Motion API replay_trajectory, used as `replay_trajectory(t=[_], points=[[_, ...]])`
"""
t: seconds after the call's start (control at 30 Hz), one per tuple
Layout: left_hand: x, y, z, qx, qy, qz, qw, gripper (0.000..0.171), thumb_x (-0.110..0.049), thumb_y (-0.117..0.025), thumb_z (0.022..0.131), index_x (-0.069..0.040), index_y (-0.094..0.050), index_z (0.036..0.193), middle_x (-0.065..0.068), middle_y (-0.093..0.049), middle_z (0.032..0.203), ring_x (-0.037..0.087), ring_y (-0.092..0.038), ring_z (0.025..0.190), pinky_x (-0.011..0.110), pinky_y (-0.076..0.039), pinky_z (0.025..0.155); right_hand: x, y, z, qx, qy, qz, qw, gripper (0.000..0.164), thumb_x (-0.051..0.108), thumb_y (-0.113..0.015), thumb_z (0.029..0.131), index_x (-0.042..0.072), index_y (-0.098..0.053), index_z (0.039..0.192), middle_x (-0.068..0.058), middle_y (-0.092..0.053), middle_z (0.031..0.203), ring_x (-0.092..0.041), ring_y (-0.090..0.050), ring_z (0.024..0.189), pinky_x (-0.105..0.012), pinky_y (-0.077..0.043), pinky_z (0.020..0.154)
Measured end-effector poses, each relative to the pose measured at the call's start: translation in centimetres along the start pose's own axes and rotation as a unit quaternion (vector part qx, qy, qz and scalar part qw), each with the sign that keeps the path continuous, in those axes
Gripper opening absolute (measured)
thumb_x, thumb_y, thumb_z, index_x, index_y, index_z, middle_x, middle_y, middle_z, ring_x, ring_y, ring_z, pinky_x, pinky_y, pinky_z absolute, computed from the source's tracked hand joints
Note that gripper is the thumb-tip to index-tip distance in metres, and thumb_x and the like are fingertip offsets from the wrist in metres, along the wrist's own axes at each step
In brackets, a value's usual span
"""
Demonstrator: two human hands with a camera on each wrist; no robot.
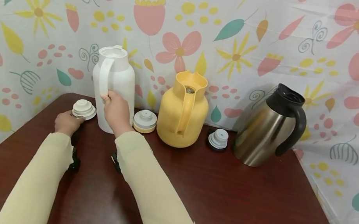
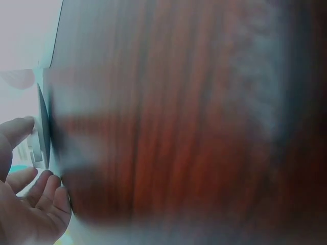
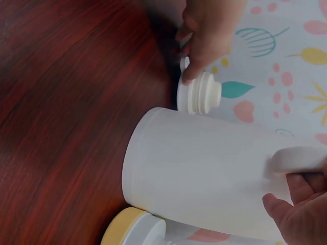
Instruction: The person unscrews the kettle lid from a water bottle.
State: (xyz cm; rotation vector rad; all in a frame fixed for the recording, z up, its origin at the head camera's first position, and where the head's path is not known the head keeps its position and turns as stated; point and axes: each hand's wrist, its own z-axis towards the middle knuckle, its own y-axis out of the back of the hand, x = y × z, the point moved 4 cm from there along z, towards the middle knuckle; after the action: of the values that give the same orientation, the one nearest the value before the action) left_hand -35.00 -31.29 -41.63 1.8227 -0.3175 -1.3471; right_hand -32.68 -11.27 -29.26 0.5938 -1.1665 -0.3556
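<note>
A tall white thermos jug (image 1: 118, 82) stands upright near the back left, its top uncovered. My right hand (image 1: 116, 111) grips the lower end of its handle; in the right wrist view the fingers (image 3: 301, 189) curl round that handle. Left of the jug sits a white stepped lid (image 1: 84, 109), its narrow side up. With thumb and fingers my left hand (image 1: 68, 123) pinches the lid's rim. The left wrist view shows only the edge of that lid (image 2: 42, 130), between the fingers of the left hand (image 2: 36, 214).
Right of the white jug are a grey-and-yellow lid (image 1: 145, 121) and a yellow jug (image 1: 183, 112) without a lid. Farther right come a grey lid with a black base (image 1: 218, 139) and a steel jug (image 1: 262, 128) with a black handle. A flowered cloth (image 1: 240, 3) hangs behind the brown table (image 1: 238, 209).
</note>
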Motion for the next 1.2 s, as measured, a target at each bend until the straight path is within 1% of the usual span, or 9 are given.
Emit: replay_trajectory(t=[0.17,0.4,0.47,0.53,0.63,0.77,0.9,1.07,1.2], points=[[-0.2,-0.1,0.0,-0.004,0.001,-0.011,0.9999,0.059,-0.024,-0.054,0.1,0.011,-0.043,0.146,0.036,-0.046,0.149,0.051,-0.043,0.14,0.058,-0.037,0.118,0.1,-0.2,0.1,0.002,0.001,-0.002,1.0,0.031,0.033,-0.049,0.106,0.01,-0.052,0.085,0.0,-0.04,0.067,-0.017,-0.043,0.064,-0.02,-0.033,0.059],[-0.9,-0.2,0.2,0.016,-0.017,-0.005,0.9997,0.06,-0.02,-0.05,0.101,0.01,-0.036,0.152,0.035,-0.041,0.153,0.052,-0.037,0.144,0.058,-0.034,0.12,0.1,-0.1,0.4,0.0,-0.009,-0.036,0.999,0.027,0.031,-0.047,0.107,0.01,-0.061,0.098,-0.002,-0.049,0.071,-0.018,-0.05,0.068,-0.023,-0.037,0.063],[-0.9,-0.3,0.3,0.018,-0.015,-0.004,0.9997,0.059,-0.02,-0.048,0.102,0.009,-0.036,0.152,0.035,-0.04,0.154,0.051,-0.037,0.144,0.057,-0.034,0.121,0.2,0.0,0.4,0.003,-0.012,-0.04,0.999,0.026,0.03,-0.048,0.107,0.01,-0.064,0.106,-0.004,-0.059,0.078,-0.018,-0.056,0.074,-0.023,-0.04,0.067],[-0.9,-0.3,0.4,0.018,-0.016,-0.003,0.9997,0.058,-0.019,-0.047,0.102,0.008,-0.038,0.152,0.034,-0.041,0.154,0.051,-0.037,0.144,0.057,-0.034,0.121,0.1,0.0,0.4,0.009,-0.015,-0.037,0.999,0.027,0.028,-0.048,0.107,0.01,-0.065,0.115,-0.007,-0.069,0.091,-0.019,-0.064,0.084,-0.024,-0.045,0.073],[-0.9,-0.4,0.4,0.024,-0.022,-0.001,0.9995,0.058,-0.018,-0.046,0.102,0.008,-0.037,0.153,0.034,-0.041,0.154,0.051,-0.037,0.144,0.058,-0.034,0.12,-0.1,0.0,0.4,0.02,-0.018,-0.04,0.999,0.03,0.027,-0.046,0.108,0.013,-0.064,0.128,-0.006,-0.074,0.115,-0.02,-0.069,0.107,-0.025,-0.051,0.086],[-0.9,-0.5,0.2,0.032,-0.03,0.001,0.999,0.057,-0.017,-0.044,0.102,0.009,-0.036,0.153,0.035,-0.04,0.154,0.052,-0.038,0.143,0.059,-0.035,0.119,-0.6,-0.3,0.5,0.045,-0.024,-0.036,0.998,0.037,0.026,-0.042,0.11,0.015,-0.057,0.141,-0.003,-0.069,0.135,-0.019,-0.064,0.126,-0.027,-0.051,0.101],[-0.8,-0.3,-0.2,0.039,-0.025,0.003,0.9989,0.059,-0.017,-0.042,0.102,0.009,-0.034,0.154,0.034,-0.039,0.155,0.051,-0.038,0.143,0.059,-0.034,0.119,-1.0,-0.9,0.3,0.068,-0.03,-0.001,0.997,0.045,0.026,-0.039,0.111,0.015,-0.046,0.154,-0.004,-0.058,0.151,-0.02,-0.055,0.14,-0.029,-0.046,0.113],[-0.7,0.1,-0.3,0.043,-0.021,0.003,0.9989,0.06,-0.018,-0.041,0.101,0.008,-0.033,0.155,0.035,-0.038,0.156,0.051,-0.037,0.143,0.058,-0.035,0.119,-1.2,-1.4,0.3,0.08,-0.02,0.042,0.996,0.048,0.026,-0.039,0.112,0.012,-0.039,0.158,-0.007,-0.052,0.156,-0.021,-0.05,0.145,-0.031,-0.042,0.118],[-0.7,0.0,-0.1,0.047,-0.018,-0.006,0.9987,0.06,-0.019,-0.041,0.1,0.007,-0.035,0.154,0.034,-0.038,0.156,0.051,-0.039,0.142,0.058,-0.036,0.118,-1.2,-1.4,0.2,0.085,-0.021,0.047,0.995,0.051,0.027,-0.04,0.111,0.013,-0.034,0.16,-0.007,-0.049,0.159,-0.022,-0.047,0.147,-0.032,-0.04,0.12]])
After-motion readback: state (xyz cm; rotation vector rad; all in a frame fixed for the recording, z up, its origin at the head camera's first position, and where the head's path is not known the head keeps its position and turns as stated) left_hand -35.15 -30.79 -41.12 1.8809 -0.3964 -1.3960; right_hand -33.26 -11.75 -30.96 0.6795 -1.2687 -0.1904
